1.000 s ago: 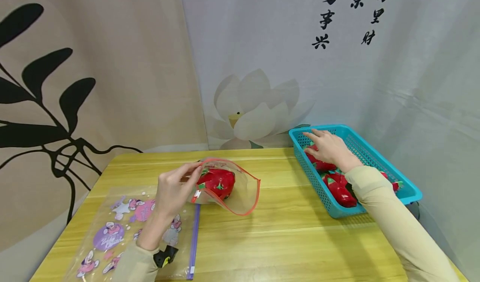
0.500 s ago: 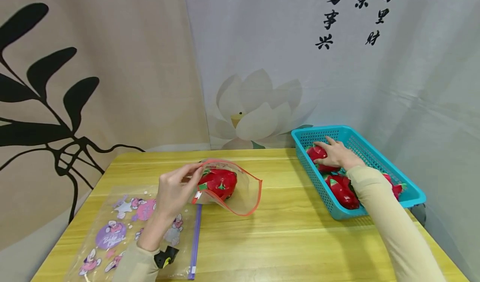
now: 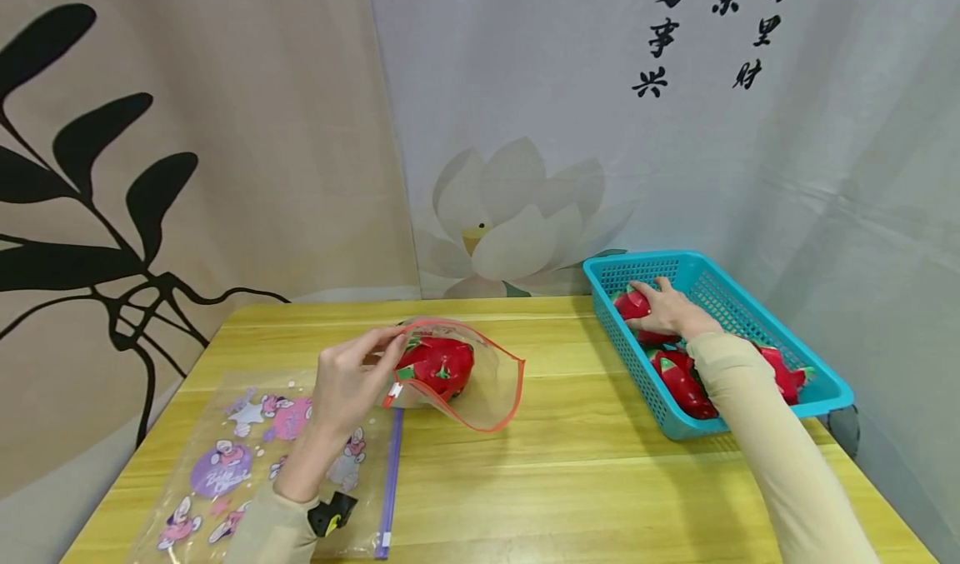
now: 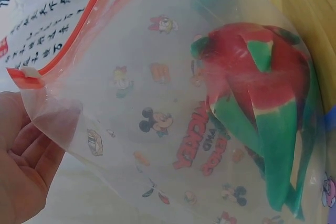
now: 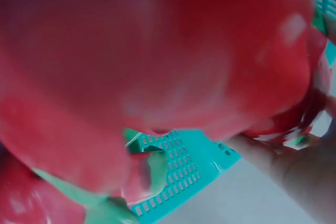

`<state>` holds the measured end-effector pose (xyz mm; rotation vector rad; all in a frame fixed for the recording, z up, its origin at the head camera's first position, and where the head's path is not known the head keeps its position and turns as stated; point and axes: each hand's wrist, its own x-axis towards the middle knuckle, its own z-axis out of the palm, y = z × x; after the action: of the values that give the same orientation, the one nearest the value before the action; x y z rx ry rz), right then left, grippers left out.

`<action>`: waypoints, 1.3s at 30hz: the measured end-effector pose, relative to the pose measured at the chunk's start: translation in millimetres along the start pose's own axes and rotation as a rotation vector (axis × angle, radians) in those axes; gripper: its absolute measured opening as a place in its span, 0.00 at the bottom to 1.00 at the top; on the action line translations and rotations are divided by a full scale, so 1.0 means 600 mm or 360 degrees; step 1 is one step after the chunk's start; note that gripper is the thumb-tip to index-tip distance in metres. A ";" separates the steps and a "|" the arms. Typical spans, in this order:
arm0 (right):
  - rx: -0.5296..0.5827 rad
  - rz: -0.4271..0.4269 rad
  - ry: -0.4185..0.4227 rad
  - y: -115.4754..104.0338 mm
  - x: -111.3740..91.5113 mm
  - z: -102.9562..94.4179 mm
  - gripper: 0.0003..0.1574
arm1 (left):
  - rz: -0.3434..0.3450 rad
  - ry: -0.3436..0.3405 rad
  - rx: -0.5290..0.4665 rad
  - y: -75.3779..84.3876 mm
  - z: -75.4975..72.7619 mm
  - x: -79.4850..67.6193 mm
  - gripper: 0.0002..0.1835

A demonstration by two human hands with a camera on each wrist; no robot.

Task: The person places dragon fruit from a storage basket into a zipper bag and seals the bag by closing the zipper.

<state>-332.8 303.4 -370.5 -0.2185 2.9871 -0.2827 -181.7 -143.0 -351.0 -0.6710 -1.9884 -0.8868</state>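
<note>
My left hand [image 3: 352, 376] pinches the edge of a clear slider bag [image 3: 491, 385] with a red-orange rim, its mouth held wide. Inside the bag rests a red dragon fruit [image 3: 444, 368] with green scale tips; the left wrist view shows its long green tips [image 4: 275, 150] through the printed plastic. At the right, my right hand [image 3: 673, 312] reaches into a blue basket [image 3: 795, 356], thumb and fingers curled round a dragon fruit [image 3: 632, 304] near the basket's left wall. Large red fruit fills much of the right wrist view, with the held dragon fruit [image 5: 286, 121] at its right.
Several more dragon fruits [image 3: 686, 391] lie in the basket under and beside my right forearm. A second clear bag [image 3: 219, 471] with cartoon prints and a purple slider strip [image 3: 390, 481] lies flat beneath my left forearm. A printed curtain [image 3: 510, 89] hangs behind the wooden table [image 3: 540, 489].
My right hand has gone from spread fingers above the fruit to fingers curled round one dragon fruit in the basket. The left hand and its bag have stayed in place.
</note>
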 end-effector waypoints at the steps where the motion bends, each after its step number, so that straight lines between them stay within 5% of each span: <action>1: -0.0005 0.0008 0.0001 0.000 0.001 0.000 0.51 | 0.0004 0.0002 0.0006 0.000 0.000 0.000 0.07; 28: -0.0392 -0.0192 0.0302 0.001 -0.005 0.008 0.44 | 0.0019 -0.0006 0.0016 0.000 0.001 0.002 0.06; 39: -0.0367 -0.0210 0.0423 0.003 -0.012 0.007 0.43 | 0.0000 -0.0012 0.0003 0.000 0.001 0.001 0.06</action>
<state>-325.5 305.3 -374.1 -0.4352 3.2727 0.0253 -182.3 -142.1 -350.4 -0.6743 -1.9957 -0.8839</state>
